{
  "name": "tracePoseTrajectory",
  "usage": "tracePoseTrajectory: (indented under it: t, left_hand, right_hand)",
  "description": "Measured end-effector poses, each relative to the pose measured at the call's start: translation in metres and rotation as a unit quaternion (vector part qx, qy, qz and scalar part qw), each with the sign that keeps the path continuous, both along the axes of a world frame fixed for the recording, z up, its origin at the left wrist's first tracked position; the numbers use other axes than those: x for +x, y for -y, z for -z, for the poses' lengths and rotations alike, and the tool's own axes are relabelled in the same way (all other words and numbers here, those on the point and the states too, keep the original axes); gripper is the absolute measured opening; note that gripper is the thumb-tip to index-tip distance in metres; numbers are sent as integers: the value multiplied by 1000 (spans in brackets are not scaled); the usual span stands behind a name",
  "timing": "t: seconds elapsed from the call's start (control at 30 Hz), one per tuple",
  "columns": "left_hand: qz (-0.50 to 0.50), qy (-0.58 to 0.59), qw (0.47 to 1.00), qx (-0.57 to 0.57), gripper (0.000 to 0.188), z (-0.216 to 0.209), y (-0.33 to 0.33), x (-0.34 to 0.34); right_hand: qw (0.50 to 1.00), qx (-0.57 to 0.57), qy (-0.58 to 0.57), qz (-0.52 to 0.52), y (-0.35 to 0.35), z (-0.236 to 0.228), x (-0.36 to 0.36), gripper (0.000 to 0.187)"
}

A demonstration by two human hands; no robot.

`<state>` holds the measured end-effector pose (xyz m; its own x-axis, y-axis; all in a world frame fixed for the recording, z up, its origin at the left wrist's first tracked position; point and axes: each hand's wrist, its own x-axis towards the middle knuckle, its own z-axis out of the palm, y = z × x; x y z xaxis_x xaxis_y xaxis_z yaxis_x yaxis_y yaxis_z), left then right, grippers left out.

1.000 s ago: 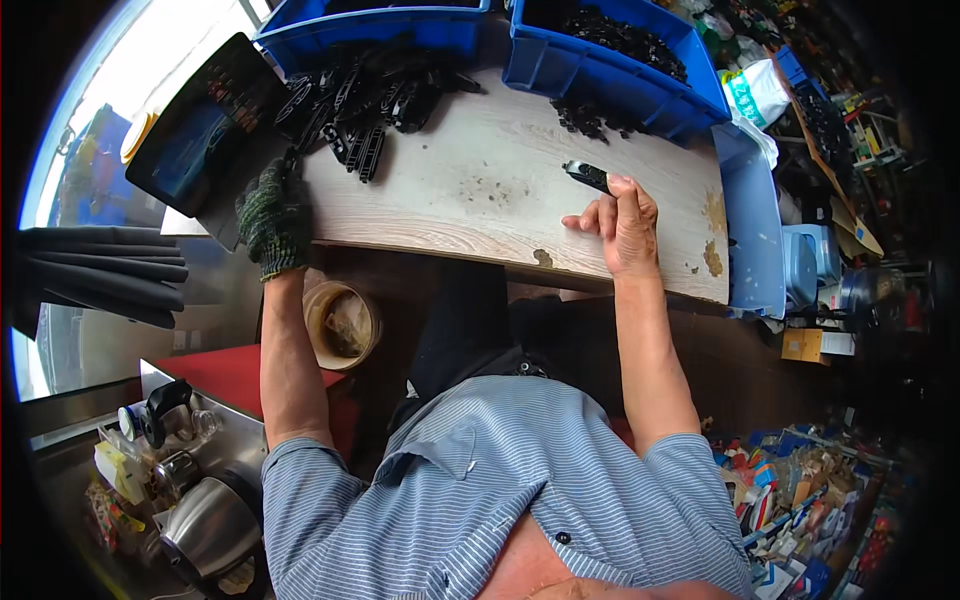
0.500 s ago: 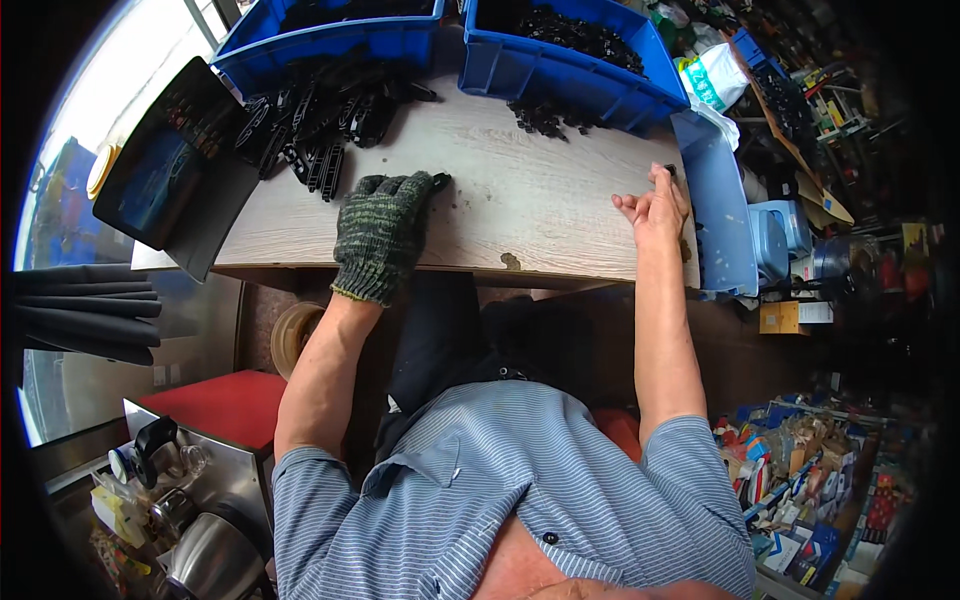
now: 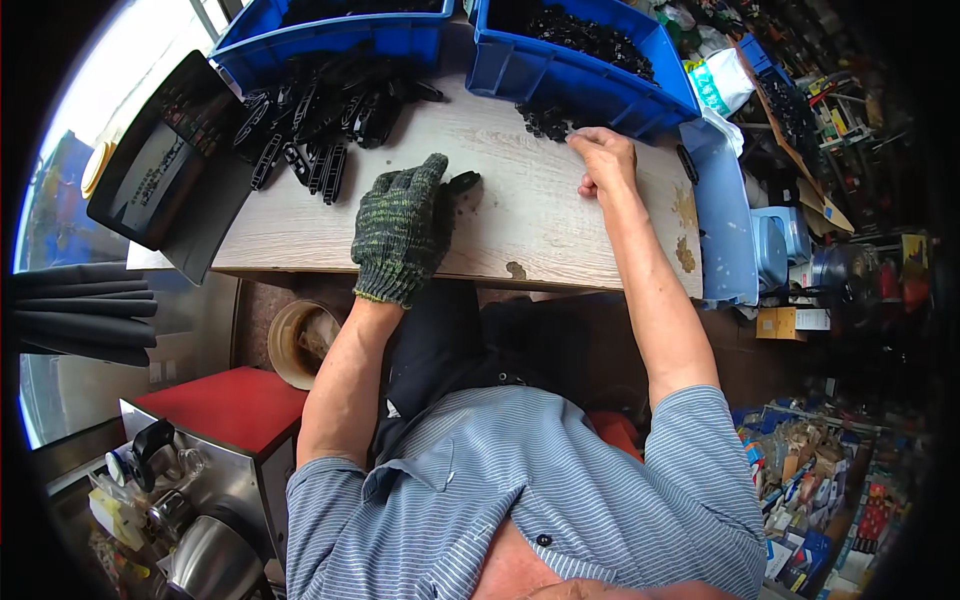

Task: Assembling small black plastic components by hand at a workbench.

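Observation:
My left hand (image 3: pixel 398 225), in a dark green knitted glove, is closed around a black plastic piece (image 3: pixel 463 183) on the tabletop. One end of the piece sticks out past the glove; the rest is hidden. My bare right hand (image 3: pixel 608 160) reaches to a small heap of tiny black parts (image 3: pixel 545 122) in front of the right-hand bin. Its thumb and index finger come together at the heap's edge; what they pinch is too small to make out. A long black piece (image 3: pixel 687 163) lies at the table's right edge.
Long black plastic pieces (image 3: pixel 325 125) are piled at the back left, before a blue bin (image 3: pixel 330 38). Another blue bin (image 3: pixel 585 85) holds small black parts. A propped tablet (image 3: pixel 150 170) stands left; a blue-grey tray (image 3: pixel 722 215) adjoins the right edge of the wooden table (image 3: pixel 520 215).
My right hand has moved left from the table's right edge to the small parts, uncovering a long black piece there. The gloved hand shifted slightly right, and more of its piece shows.

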<state>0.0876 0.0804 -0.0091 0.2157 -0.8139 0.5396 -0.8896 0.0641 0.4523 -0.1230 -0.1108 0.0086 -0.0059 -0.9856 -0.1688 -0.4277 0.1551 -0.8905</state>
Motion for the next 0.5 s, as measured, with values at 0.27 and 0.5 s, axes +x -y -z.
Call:
tracePoseTrajectory:
  t: [0.27,0.5]
  left_hand:
    - [-12,-65,996,-54,40,8,-6,3]
    - [-17,-78,992,-98,32,7,-8,4]
  right_hand:
    - [998,-21,-54,-28,3,3,1,16]
    - [997,35,69,-13,-3,1,-16,16]
